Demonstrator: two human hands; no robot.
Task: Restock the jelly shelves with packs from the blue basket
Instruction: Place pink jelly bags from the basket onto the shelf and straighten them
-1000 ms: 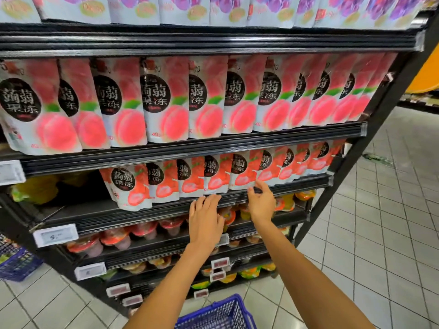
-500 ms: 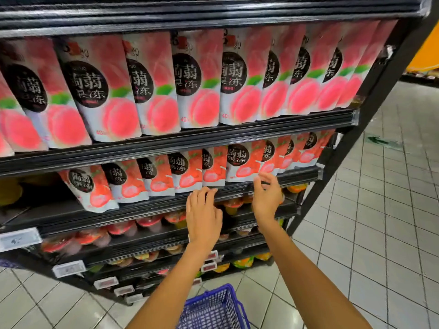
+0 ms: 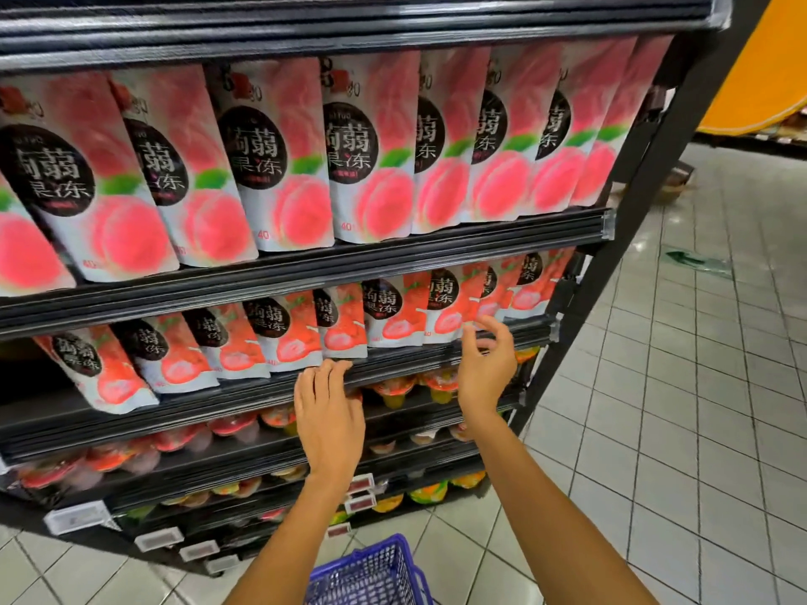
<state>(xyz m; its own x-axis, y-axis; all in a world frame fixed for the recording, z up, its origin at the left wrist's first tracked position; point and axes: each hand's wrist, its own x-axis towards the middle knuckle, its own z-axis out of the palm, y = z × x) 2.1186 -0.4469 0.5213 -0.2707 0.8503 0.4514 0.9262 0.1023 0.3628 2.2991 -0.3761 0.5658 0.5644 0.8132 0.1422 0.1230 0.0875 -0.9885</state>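
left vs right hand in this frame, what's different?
Left hand is flat, fingers straight and together, tips on the shelf edge; right hand has loosely curled, spread fingers. Left hand sits lower; right hand is higher, by the bottom of the small packs. Both hold nothing and show their backs.

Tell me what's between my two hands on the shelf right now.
In the head view, the black shelf edge runs between the left hand and right hand; jelly cups sit just beneath it.
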